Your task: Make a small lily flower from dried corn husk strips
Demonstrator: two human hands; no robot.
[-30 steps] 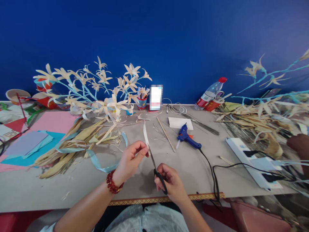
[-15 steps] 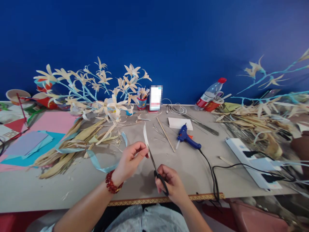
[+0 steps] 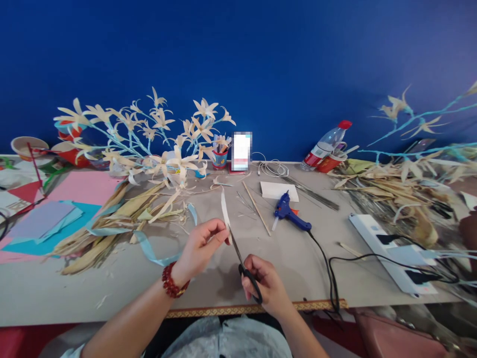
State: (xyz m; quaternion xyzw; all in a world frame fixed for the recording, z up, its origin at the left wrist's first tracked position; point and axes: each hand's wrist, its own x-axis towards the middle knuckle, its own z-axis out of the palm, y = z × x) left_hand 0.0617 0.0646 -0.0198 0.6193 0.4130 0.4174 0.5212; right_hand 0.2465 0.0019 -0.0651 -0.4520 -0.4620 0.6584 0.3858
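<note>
Between the thumb and fingers of my left hand (image 3: 206,243) is a narrow, pale petal-shaped strip (image 3: 224,206), its pointed end upward. My right hand (image 3: 266,283) is closed around the black handles of a pair of scissors (image 3: 241,261). The scissor blades reach up to the strip, beside my left fingertips; whether they cut into it I cannot tell. To the left of my left hand a light blue ribbon (image 3: 147,248) curls over dried corn husks (image 3: 97,238). A blue glue gun (image 3: 292,214) lies to the right, beyond my right hand.
Husk flowers on blue stems (image 3: 160,161) stand at the back left. A thin wooden stick (image 3: 256,208), a white card (image 3: 270,190) and wires (image 3: 316,194) lie mid-table. At right are a power strip (image 3: 387,263) with black cords, and a tilted bottle (image 3: 324,144).
Both hands keep nearly the same place, with the strip and scissors still held. The whole view has shifted very slightly.
</note>
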